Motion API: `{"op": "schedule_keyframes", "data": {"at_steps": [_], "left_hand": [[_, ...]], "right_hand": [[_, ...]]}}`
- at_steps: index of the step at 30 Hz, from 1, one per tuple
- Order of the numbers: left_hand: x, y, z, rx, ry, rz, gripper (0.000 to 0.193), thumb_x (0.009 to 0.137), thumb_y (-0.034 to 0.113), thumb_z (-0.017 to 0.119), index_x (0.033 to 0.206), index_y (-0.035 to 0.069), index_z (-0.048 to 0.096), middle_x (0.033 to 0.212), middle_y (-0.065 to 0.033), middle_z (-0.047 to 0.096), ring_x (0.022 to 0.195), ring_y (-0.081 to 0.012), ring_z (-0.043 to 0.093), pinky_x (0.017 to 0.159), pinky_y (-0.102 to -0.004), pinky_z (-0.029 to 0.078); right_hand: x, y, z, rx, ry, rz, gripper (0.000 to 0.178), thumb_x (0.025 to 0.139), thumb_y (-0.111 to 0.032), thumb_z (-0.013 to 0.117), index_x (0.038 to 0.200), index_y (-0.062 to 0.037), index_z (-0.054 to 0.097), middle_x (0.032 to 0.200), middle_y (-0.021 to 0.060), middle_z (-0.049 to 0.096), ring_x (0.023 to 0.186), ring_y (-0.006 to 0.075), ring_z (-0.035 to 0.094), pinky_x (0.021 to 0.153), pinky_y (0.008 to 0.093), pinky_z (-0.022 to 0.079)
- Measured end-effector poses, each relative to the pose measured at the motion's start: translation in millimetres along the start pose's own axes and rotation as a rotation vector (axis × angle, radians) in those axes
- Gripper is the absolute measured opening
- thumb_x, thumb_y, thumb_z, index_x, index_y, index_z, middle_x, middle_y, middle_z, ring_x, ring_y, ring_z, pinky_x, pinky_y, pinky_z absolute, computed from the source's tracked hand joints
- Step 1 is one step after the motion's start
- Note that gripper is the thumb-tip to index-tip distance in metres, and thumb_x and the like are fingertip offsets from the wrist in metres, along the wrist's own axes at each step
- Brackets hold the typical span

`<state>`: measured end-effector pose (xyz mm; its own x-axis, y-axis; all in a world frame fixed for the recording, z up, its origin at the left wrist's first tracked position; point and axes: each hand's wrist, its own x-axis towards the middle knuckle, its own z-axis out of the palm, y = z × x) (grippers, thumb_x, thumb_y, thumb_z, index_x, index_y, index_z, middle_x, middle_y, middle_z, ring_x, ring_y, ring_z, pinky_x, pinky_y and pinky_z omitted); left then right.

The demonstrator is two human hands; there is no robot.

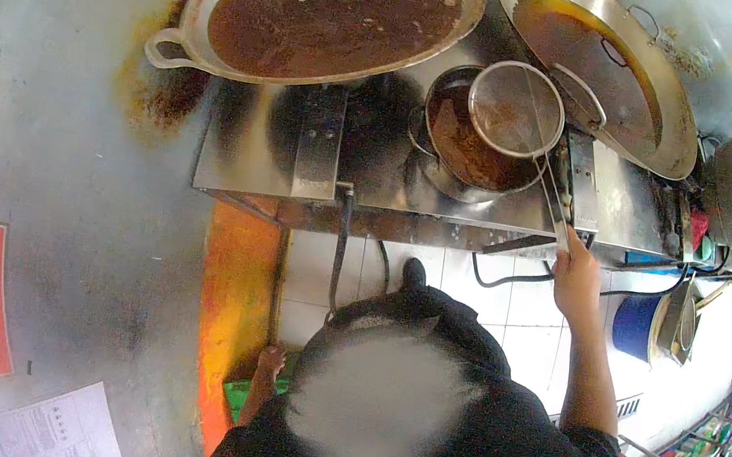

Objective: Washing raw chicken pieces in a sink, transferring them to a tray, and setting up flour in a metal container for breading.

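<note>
My right hand (pixel 577 275) is closed around the long handle of a round mesh strainer (pixel 517 109). The strainer hangs tilted above a metal pot (pixel 474 189) of dark brown liquid on the steel stove, covering part of the pot's opening. Low at my left side, my left hand (pixel 271 361) is beside the orange wall panel (pixel 232 303), just above a green crate (pixel 237 395). Its fingers are too small and partly hidden to make out.
A wide pan (pixel 186 43) of dark brown liquid with pale bits sits at the back left, and another pan (pixel 676 166) of brown liquid at the back right. The steel stove (pixel 251 161) has hoses beneath it. A blue bucket (pixel 634 325) stands on the white tiled floor at right.
</note>
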<state>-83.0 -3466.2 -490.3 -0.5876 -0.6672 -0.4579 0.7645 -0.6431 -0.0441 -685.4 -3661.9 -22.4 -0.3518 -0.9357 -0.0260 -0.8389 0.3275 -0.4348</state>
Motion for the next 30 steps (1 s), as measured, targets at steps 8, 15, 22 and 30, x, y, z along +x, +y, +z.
{"op": "schedule_keyframes", "data": {"at_steps": [8,15,22,30], "left_hand": [[-48.4,2.4,-15.2,-0.457,0.15,-0.139,0.012,0.08,0.022,0.046,0.079,0.011,0.05,0.078,-0.0057,0.05,0.062,-0.0238,0.047,0.056,-0.0395,0.043],[-36.1,-24.7,-14.3,-0.22,-0.159,-0.139,0.024,0.084,0.022,0.045,0.102,0.009,0.053,0.099,-0.0099,0.057,0.085,-0.0277,0.053,0.076,-0.039,0.046],[-35.5,-70.6,-15.8,0.395,0.28,0.111,0.026,0.083,0.024,0.049,0.104,0.011,0.056,0.099,-0.0078,0.059,0.088,-0.0243,0.054,0.078,-0.0357,0.045],[-37.6,-137.6,-32.8,1.312,1.261,0.164,0.015,0.081,0.028,0.055,0.08,0.014,0.061,0.073,-0.0042,0.062,0.07,-0.021,0.058,0.059,-0.0345,0.046]], "right_hand": [[5.0,-26.8,-40.9,0.075,-0.505,-0.038,0.034,0.084,-0.007,0.047,0.117,-0.0034,0.055,0.055,-0.0032,0.044,0.043,0.0042,0.038,0.039,0.0208,0.031],[64.8,-118.0,-113.6,-0.007,-0.298,-0.241,0.032,0.081,-0.007,0.048,0.111,-0.0013,0.057,0.055,-0.0018,0.044,0.045,0.0064,0.041,0.042,0.0228,0.034],[271.8,-249.4,-63.6,-0.624,0.067,-0.516,0.023,0.082,-0.008,0.045,0.096,0.0032,0.058,0.1,0.0272,0.058,0.093,0.0394,0.058,0.082,0.044,0.046],[351.6,-283.7,-27.0,-0.844,0.072,-0.735,0.017,0.079,-0.01,0.052,0.084,-0.0001,0.065,0.089,0.0185,0.065,0.084,0.032,0.064,0.071,0.041,0.052]]}}
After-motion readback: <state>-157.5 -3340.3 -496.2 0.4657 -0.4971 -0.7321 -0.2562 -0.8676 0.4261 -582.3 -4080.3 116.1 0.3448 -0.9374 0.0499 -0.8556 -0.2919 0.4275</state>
